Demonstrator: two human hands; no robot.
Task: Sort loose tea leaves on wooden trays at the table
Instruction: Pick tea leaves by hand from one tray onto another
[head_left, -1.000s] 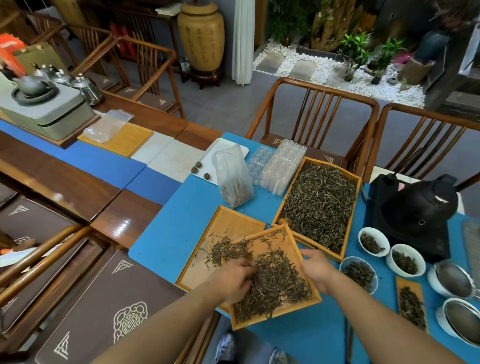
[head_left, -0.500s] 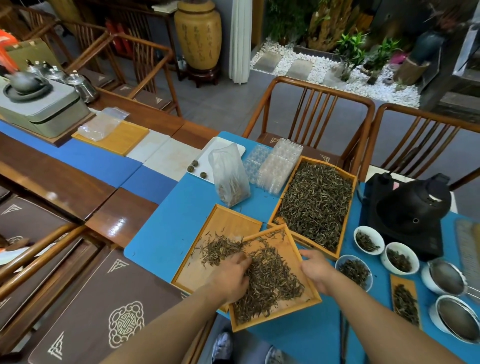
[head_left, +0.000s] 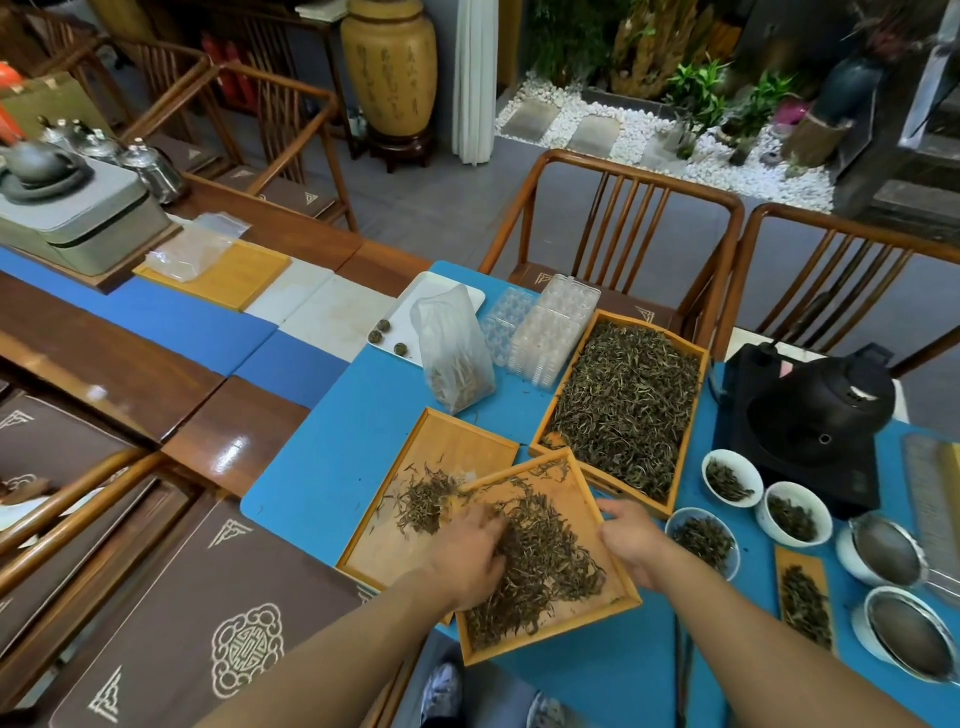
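Observation:
A tilted wooden tray (head_left: 576, 488) of dark loose tea leaves (head_left: 545, 566) rests partly over a second, flatter tray (head_left: 457, 441) that holds a small heap of leaves (head_left: 423, 499). My left hand (head_left: 467, 556) lies on the leaves at the tilted tray's left edge, fingers spread among them. My right hand (head_left: 631, 540) grips that tray's right rim. A larger tray (head_left: 698, 415) heaped with greener leaves (head_left: 623, 400) stands behind.
A plastic bag of tea (head_left: 452, 353), clear moulded trays (head_left: 550, 332) and a white dish with three tea balls (head_left: 387, 338) sit at the back. Right: small bowls of tea (head_left: 732, 478), strainers (head_left: 906, 634), a black kettle on its stove (head_left: 815, 410). Wooden chairs stand beyond the table.
My left hand has slid leftward across the tilted tray, pushing leaves toward the lower tray; the heap there looks a little larger. My right hand keeps hold of the rim.

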